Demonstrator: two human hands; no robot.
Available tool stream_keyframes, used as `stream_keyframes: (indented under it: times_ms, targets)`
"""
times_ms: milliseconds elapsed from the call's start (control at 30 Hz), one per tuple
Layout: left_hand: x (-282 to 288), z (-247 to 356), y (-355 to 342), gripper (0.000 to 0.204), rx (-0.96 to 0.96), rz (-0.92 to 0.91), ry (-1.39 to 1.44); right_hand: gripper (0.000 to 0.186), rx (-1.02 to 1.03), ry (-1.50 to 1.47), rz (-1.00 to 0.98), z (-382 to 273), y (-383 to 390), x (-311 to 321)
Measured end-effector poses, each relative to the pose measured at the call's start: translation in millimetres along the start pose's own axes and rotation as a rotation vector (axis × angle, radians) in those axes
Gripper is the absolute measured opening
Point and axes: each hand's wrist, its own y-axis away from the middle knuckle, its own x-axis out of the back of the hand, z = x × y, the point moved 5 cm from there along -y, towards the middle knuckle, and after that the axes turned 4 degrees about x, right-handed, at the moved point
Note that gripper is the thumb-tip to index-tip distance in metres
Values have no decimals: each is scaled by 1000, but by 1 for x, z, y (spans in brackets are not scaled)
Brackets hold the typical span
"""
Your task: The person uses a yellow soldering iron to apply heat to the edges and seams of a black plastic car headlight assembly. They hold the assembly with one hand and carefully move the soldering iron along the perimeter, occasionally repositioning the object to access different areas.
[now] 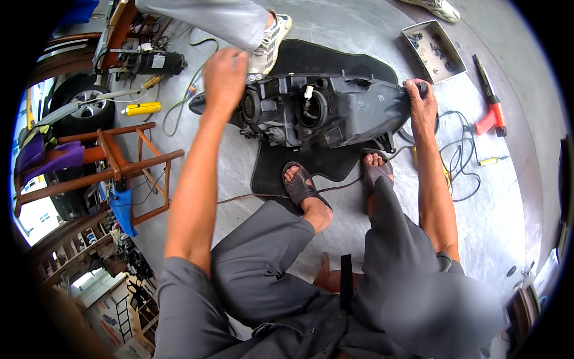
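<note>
A black car headlight housing (353, 113) lies across a black floor mat (272, 173), its back side facing up. Round openings and a white connector (308, 91) show on that back. At the housing's right end, my right hand (423, 102) grips the edge with thumb and fingers. My left hand (226, 81) is over the left end, next to a round cap (249, 106). Motion smears its fingers, so whether it touches the housing is unclear.
Another person's shoe (274, 45) stands just beyond the housing. A box of small parts (433, 51) sits far right, near a red-handled tool (492, 116) and looped cable (463, 155). On the left are a brown metal stand (110, 158), a yellow tube (142, 109) and a wheel (89, 107).
</note>
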Motion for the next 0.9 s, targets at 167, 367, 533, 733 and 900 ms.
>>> stream_keyframes:
  times_ms: [167, 367, 533, 733, 900]
  targets:
    - [-14, -85, 40, 65, 1077, -622, 580, 29, 5, -60, -26, -9, 8, -5]
    - [-3, -103, 71, 55, 1184, -753, 847, 38, 84, 211, -44, -38, 15, -14]
    - [34, -96, 126, 40, 1258, -656, 1053, 46, 228, 295, -195, -60, -15, -38]
    - [61, -64, 195, 43, 1362, -700, 1126, 51, 288, 377, -304, -70, -24, -51]
    - [58, -49, 213, 40, 1390, -621, 1252, 49, 183, 366, -325, -67, -22, -47]
